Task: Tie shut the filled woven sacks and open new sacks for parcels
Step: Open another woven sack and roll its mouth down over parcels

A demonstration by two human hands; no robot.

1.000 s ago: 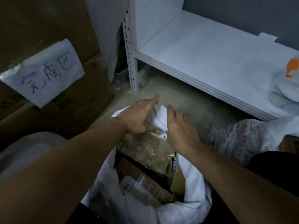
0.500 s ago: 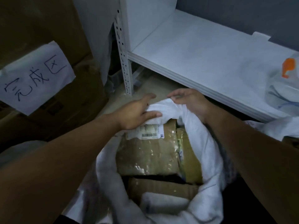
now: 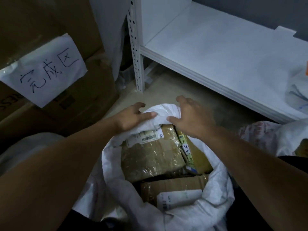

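Gathering stage, seemingly: left hand (image 3: 133,117) and right hand (image 3: 193,118) each grip the far rim of the parcel-filled woven sack (image 3: 218,189) on the floor (image 3: 166,88). Next, its mouth needs bunching for tying.

A white woven sack (image 3: 216,189) stands open in the near middle, packed with a tape-wrapped brown parcel (image 3: 150,157) bearing a barcode label (image 3: 146,137) and a cardboard box (image 3: 175,185) nearer. At the sack's far rim, the left grip (image 3: 133,117) and right grip (image 3: 191,117) each clutch bunched fabric, thumbs on top and almost meeting. A white shelf (image 3: 216,47) runs far right; stacked cartons (image 3: 50,19) with a handwritten paper sign (image 3: 45,72) stand left. Another sack (image 3: 266,135) lies to the right.
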